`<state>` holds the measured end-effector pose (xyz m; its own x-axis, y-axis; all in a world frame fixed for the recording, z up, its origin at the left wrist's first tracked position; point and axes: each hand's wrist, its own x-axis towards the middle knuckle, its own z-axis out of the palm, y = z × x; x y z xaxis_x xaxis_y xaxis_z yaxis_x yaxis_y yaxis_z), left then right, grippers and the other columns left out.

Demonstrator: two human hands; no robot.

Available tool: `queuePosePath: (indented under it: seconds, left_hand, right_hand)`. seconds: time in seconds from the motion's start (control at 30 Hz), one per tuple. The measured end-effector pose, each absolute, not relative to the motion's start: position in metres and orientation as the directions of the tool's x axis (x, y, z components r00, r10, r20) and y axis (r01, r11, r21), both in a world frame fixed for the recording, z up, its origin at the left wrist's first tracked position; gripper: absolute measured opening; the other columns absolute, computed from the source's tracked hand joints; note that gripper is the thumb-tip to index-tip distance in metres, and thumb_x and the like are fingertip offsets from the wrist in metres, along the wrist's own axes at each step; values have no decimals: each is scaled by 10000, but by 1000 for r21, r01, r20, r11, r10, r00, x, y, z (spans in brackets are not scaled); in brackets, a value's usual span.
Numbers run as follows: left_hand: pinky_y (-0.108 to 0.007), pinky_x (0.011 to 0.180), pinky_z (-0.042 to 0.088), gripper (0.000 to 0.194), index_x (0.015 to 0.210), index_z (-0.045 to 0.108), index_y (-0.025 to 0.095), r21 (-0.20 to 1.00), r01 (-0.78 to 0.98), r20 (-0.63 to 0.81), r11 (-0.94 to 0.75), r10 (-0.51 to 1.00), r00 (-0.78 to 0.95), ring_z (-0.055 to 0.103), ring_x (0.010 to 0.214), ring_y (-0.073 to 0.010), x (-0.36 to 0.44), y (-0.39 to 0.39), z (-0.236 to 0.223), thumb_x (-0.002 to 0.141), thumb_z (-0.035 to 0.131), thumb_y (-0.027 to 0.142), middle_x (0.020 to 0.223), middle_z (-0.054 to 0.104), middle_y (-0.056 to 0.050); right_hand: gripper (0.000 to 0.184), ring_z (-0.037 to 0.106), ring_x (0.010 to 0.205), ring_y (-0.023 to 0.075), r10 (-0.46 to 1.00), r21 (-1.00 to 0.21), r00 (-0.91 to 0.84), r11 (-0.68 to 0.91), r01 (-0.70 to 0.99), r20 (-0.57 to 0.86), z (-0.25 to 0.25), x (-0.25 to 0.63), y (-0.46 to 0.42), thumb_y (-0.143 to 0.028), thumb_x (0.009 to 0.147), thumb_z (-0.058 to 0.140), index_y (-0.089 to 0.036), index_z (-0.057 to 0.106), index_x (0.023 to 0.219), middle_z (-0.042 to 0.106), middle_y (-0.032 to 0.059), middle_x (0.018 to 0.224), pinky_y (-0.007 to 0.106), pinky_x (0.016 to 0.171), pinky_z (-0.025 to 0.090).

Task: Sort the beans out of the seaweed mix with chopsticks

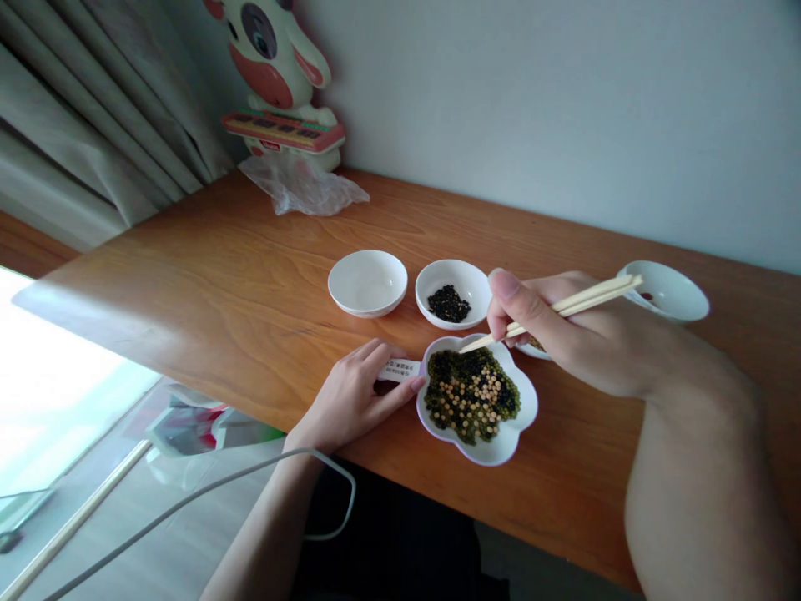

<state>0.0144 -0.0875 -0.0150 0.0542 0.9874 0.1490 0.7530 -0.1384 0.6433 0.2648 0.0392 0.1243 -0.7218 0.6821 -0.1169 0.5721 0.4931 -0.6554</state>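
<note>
A flower-shaped white dish [497, 453] with a pale purple rim stands near the table's front edge. Small green, black and tan beans [472, 396] lie mixed in it. My left hand [350, 391] is closed around the dish's short handle, where a printed white label [399, 370] shows between thumb and fingers. Above the dish, my right hand [556, 325] grips a pair of light wooden chopsticks [579, 298]. Their tips point down-left and reach the beans by the dish's upper rim. I cannot make out any bean between the tips.
Behind the dish stand a plain white bowl [368, 282] and a bowl [425, 315] of black beans. My right hand partly hides another bowl [533, 351]. Farther right is a white bowl [679, 296] holding something reddish. A plastic bag [306, 190] and cow-shaped toy keyboard [284, 129] sit at the back left; a cable [206, 488] crosses my left forearm.
</note>
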Motion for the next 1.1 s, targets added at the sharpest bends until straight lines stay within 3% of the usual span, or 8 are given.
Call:
queuePosePath:
  seconds: [0.3, 0.5, 0.83, 1.1]
  left_hand:
    - [-334, 761, 506, 367, 1039, 650, 209, 638, 759, 128, -125, 990, 55, 673, 817, -204, 15, -88, -17, 1023, 610, 573, 942, 669, -32]
    - [-327, 766, 499, 353, 1046, 648, 213, 655, 744, 132, -132, 989, 59, 666, 815, -194, 15, -88, -16, 1026, 611, 563, 948, 667, -27]
    - [-334, 786, 501, 356, 1080, 645, 226, 653, 747, 125, -127, 990, 60, 678, 845, -205, 14, -88, -16, 1029, 600, 575, 969, 674, -32]
    - [-338, 792, 504, 363, 1064, 647, 221, 653, 747, 120, -122, 991, 57, 678, 859, -206, 14, -89, -16, 1027, 600, 579, 977, 672, -31]
  right_hand:
    - [620, 607, 672, 157, 669, -627, -735, 528, 573, -109, 123, 261, 37, -675, 1073, 339, -221, 679, 821, 697, -2, 728, 320, 668, 389]
    - [625, 525, 594, 135, 676, -579, -726, 545, 607, -124, 120, 259, 38, -674, 1077, 330, -217, 641, 784, 625, -21, 652, 323, 609, 350]
    - [597, 549, 627, 149, 662, -551, -741, 580, 600, -109, 121, 258, 39, -653, 1077, 373, -209, 637, 777, 645, 5, 687, 317, 600, 350]
    - [532, 620, 703, 173, 666, -473, -717, 574, 669, -205, 126, 265, 38, -621, 1064, 453, -233, 707, 805, 702, 11, 738, 323, 662, 405]
